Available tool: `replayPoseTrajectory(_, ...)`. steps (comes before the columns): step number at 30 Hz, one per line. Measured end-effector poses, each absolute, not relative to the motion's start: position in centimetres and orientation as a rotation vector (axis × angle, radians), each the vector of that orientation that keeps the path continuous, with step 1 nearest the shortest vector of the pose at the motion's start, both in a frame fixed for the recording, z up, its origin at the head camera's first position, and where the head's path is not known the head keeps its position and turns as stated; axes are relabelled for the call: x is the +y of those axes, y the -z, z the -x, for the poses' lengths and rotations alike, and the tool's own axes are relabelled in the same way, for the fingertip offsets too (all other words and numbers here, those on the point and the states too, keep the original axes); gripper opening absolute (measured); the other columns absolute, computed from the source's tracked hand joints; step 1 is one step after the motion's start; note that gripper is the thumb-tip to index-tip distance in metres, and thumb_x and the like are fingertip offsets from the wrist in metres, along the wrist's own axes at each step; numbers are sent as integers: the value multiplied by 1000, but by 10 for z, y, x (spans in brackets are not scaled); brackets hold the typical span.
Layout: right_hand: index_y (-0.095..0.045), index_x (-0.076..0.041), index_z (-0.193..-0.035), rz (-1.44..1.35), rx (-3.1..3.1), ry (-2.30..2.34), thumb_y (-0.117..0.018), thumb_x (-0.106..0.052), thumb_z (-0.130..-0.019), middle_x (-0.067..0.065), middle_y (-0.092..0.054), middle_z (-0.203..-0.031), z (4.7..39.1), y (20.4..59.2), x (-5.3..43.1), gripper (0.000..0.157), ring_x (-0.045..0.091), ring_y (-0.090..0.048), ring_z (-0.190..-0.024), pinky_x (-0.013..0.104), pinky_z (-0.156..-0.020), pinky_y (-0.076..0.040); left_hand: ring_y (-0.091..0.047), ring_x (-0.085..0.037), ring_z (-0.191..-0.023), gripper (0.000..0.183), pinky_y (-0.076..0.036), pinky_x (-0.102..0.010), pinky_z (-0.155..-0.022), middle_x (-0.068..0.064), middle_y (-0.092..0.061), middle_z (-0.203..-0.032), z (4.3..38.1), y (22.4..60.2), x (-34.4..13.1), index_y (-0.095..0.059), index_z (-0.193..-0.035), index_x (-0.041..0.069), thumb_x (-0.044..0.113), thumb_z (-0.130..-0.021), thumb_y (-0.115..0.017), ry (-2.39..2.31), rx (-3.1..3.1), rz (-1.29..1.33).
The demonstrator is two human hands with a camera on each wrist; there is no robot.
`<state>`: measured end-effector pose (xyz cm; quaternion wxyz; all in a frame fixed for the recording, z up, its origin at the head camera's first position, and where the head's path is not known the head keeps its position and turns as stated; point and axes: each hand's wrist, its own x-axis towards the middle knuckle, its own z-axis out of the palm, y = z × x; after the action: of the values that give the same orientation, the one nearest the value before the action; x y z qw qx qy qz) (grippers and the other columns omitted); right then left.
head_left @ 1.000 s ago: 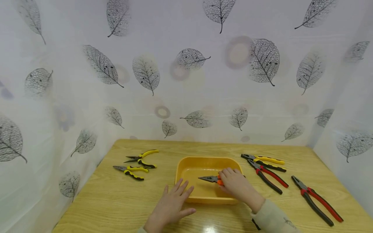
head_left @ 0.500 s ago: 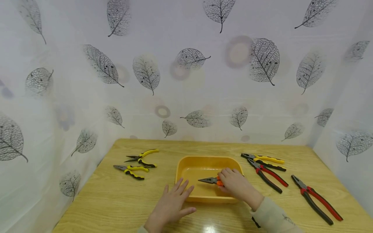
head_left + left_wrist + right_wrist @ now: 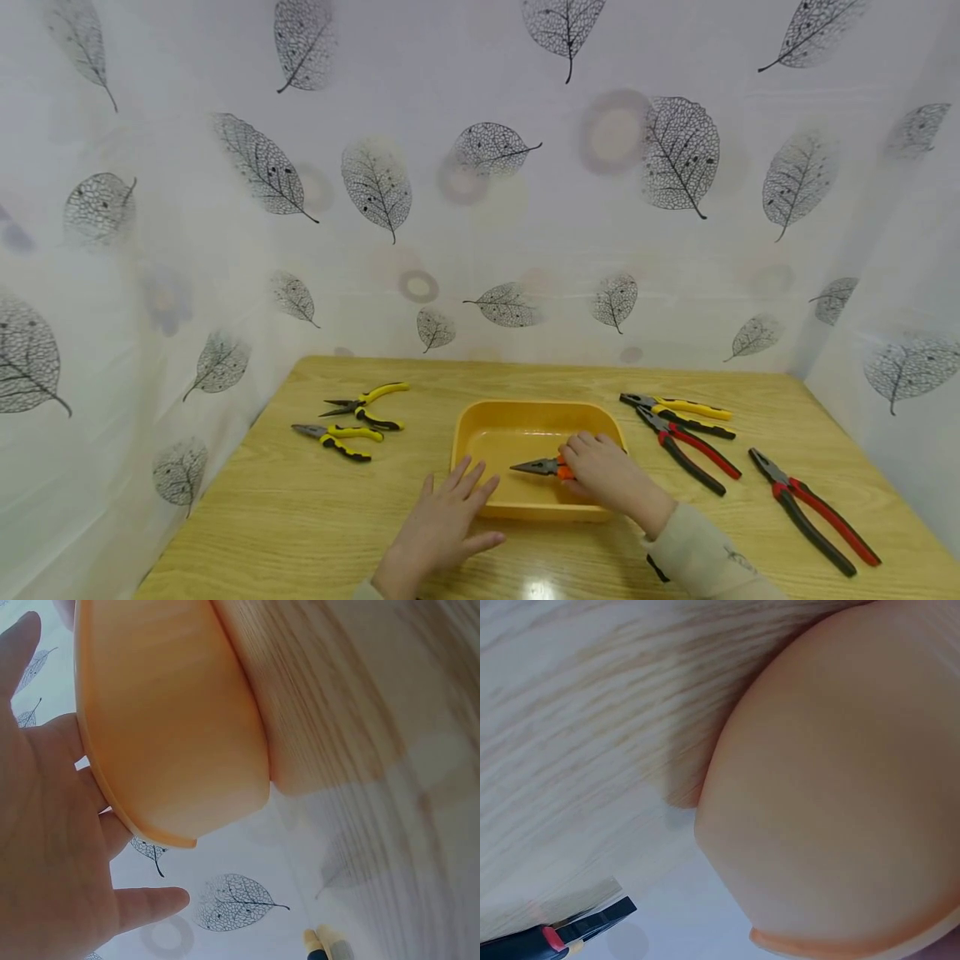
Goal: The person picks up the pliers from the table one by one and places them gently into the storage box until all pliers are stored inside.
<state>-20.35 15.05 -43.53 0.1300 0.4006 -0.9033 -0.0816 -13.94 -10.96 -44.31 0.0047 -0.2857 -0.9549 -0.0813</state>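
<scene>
A yellow plastic tray (image 3: 540, 512) stands at the middle of the wooden table. My right hand (image 3: 609, 477) reaches over its right side and grips needle-nose pliers by their orange handles. The grey tapered nose of these needle-nose pliers (image 3: 536, 467) points left over the tray floor, and most of the handles are hidden under my fingers. My left hand (image 3: 442, 527) has its fingers spread at the tray's front left corner. In the left wrist view, fingers of my left hand (image 3: 56, 840) lie at the tray rim. The right wrist view shows the tray's outer wall (image 3: 832, 795), not my fingers.
To the left lie two yellow-and-black pliers, one pair (image 3: 372, 410) behind the other (image 3: 339, 442). On the right, yellow-and-black pliers (image 3: 686, 412) overlap red-and-black pliers (image 3: 693, 454). Larger red-and-black pliers (image 3: 813, 510) lie nearer the right edge. A leaf-print curtain (image 3: 480, 242) encloses the table.
</scene>
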Motion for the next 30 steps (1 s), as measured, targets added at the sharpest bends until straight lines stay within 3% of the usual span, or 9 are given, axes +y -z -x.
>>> replayPoseTrajectory(30,-60,-6,-99,-1210,-2682,269,-62,-42,-79,5,-57,-91,211,448,137,41,19,-53,-85,36,-69,-46,-15,-25,-131,68,-26,-61,-91,-6,-27,-142,138,441,-109,-37,-136,19,61,-83,-39,237,-3003,886)
